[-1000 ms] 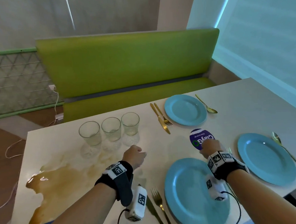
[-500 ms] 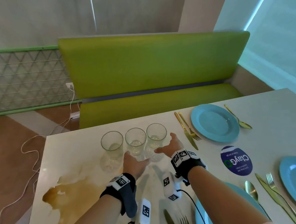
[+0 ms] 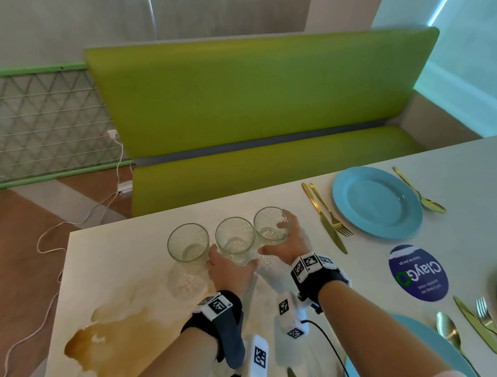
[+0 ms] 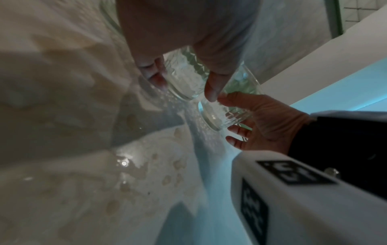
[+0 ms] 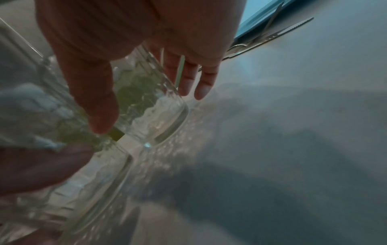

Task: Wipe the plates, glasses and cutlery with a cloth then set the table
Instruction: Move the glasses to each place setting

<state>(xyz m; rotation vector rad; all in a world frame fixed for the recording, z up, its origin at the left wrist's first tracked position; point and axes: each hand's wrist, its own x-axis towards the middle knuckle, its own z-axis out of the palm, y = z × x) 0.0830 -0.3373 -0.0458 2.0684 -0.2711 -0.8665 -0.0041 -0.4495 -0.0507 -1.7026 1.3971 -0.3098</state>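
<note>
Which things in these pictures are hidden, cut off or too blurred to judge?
- Head view: the near light-blue plate is cut by the bottom edge and covered by the right forearm.
- Head view: the left hand hides the base of the middle clear textured glass.
- Right wrist view: motion blur smears the right clear textured glass, so grip firmness of the right hand is unclear.

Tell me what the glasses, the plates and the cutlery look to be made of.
Glasses: clear glass with a dimpled pattern; the table shows through them.
Plates: glossy light blue, with soft highlights; ceramic or plastic, cannot tell which.
Cutlery: shiny gold-coloured, probably polished or plated metal.
</note>
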